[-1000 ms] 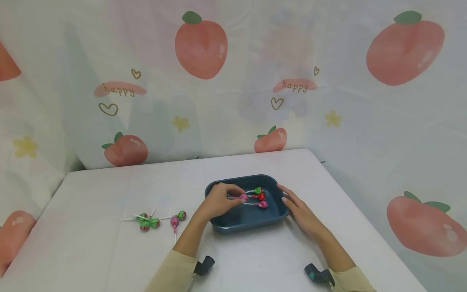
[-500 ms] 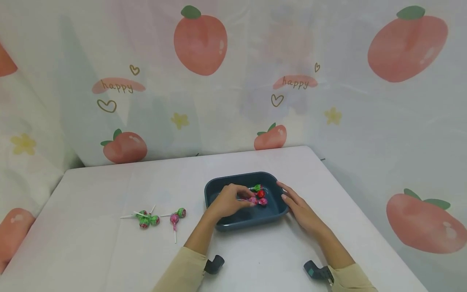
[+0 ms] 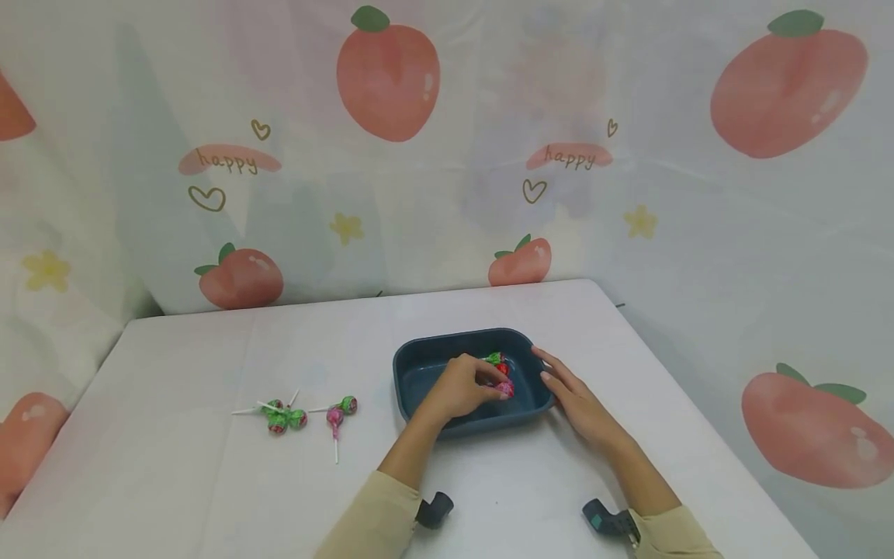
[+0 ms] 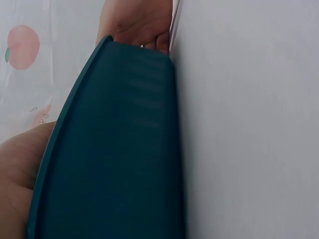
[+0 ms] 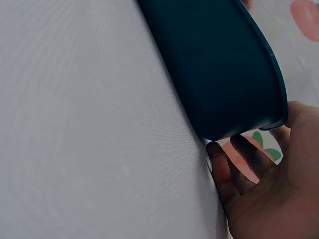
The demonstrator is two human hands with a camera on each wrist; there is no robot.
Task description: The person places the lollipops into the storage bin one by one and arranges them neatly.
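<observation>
In the head view, my left hand point(image 3: 461, 388) reaches over the near rim of a dark blue rectangular tray point(image 3: 426, 345) and pinches a lollipop, mostly hidden by the fingers. A pink lollipop head point(image 3: 506, 389) shows right at my fingertips. Just beyond it lie a red lollipop point(image 3: 503, 369) and a green lollipop point(image 3: 495, 358), partly covered by my hand. My right hand point(image 3: 583, 411) touches the tray's right end with extended fingers. The right wrist view shows its fingers point(image 5: 251, 154) against the outer wall and under the rim.
Left of the tray, a clump of several green lollipops point(image 3: 279, 419) lies on the white tabletop point(image 3: 174, 481). Closer to the tray, a pink lollipop point(image 3: 335, 419) touches a green one point(image 3: 348, 404). A fruit-print cloth point(image 3: 447, 194) hangs behind the table.
My left hand has moved right inside the tray, bringing its lollipop beside the others there and covering more of them. The right hand stays at the tray's right end.
</observation>
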